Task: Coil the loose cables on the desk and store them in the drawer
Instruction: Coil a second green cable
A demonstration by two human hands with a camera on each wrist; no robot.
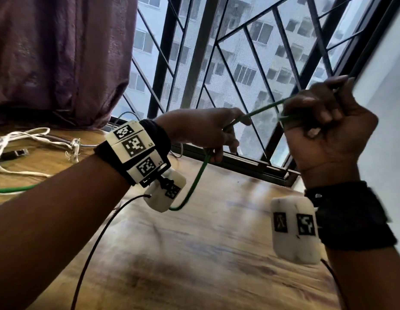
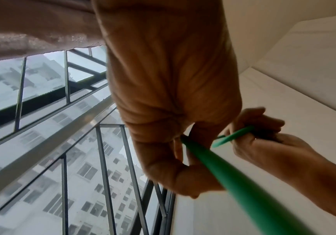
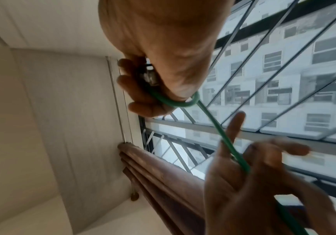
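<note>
A thin green cable (image 1: 261, 109) stretches taut between my two hands, raised above the wooden desk (image 1: 205, 253) in front of the window. My right hand (image 1: 317, 121) is a fist that grips the cable's end; in the right wrist view its fingers (image 3: 141, 108) curl round a clear plug (image 3: 150, 77) and a small loop of the green cable (image 3: 175, 103). My left hand (image 1: 230, 130) pinches the cable between thumb and fingers. Below that hand the cable hangs down, bends near the desk and runs off left behind my forearm. In the left wrist view the green cable (image 2: 233, 182) passes through the left hand (image 2: 173, 151).
White cables (image 1: 27, 136) lie tangled at the desk's far left beside a small black object (image 1: 12, 154). A purple curtain (image 1: 60, 52) hangs behind them. The barred window (image 1: 239, 63) runs along the desk's far edge, and a white wall (image 1: 386, 108) closes the right side.
</note>
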